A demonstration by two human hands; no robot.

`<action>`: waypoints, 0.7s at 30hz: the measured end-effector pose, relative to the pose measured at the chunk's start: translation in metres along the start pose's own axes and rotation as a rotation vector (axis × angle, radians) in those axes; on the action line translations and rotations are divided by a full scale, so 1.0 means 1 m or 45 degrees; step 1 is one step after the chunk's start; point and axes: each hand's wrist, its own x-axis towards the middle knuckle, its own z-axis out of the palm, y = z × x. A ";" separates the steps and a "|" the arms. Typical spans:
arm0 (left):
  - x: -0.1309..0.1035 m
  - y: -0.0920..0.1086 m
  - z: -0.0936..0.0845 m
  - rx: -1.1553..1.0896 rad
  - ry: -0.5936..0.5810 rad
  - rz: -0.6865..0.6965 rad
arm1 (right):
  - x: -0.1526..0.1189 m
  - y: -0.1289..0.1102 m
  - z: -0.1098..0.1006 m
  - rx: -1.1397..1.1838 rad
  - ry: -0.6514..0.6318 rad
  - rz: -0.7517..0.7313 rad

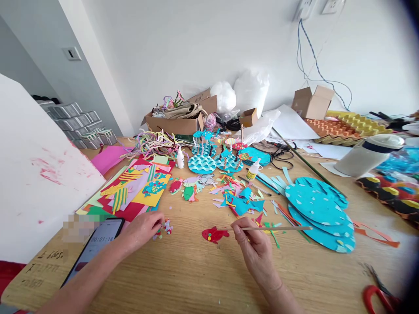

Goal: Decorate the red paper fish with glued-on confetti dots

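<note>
A thin wooden stick (281, 228) is pinched in my right hand (252, 240), its left tip close to a red paper fish (215, 235) lying flat on the wooden table (176, 279). The fish has small yellow and green dots near its head. My left hand (147, 226) is at a small pile of colourful paper bits (168, 226), fingers bent together; what they hold, if anything, is too small to name. More paper fish (190, 190) lie beyond, beside paper scraps (242, 201).
A phone (94, 248) lies left under my forearm. Glue bottles (253, 170) stand behind the scraps. Blue discs (317, 209) are stacked right, with red scissors (376, 296) near the front corner. A pale flask (368, 155) lies tilted; coloured paper sheets (131, 187) spread left.
</note>
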 end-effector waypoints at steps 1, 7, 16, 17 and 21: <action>0.001 -0.001 -0.002 -0.012 -0.015 -0.016 | 0.000 0.000 0.000 0.002 0.006 0.003; 0.005 -0.005 -0.009 -0.112 -0.050 0.011 | 0.001 0.001 -0.002 -0.026 0.004 0.018; -0.015 -0.013 -0.001 0.096 -0.033 0.012 | 0.000 0.003 -0.001 -0.027 -0.009 0.048; -0.017 -0.014 0.002 0.099 -0.019 0.009 | 0.000 0.004 -0.001 -0.023 -0.009 0.051; -0.017 -0.016 0.006 0.090 -0.012 0.020 | 0.000 0.005 -0.001 -0.013 0.002 0.049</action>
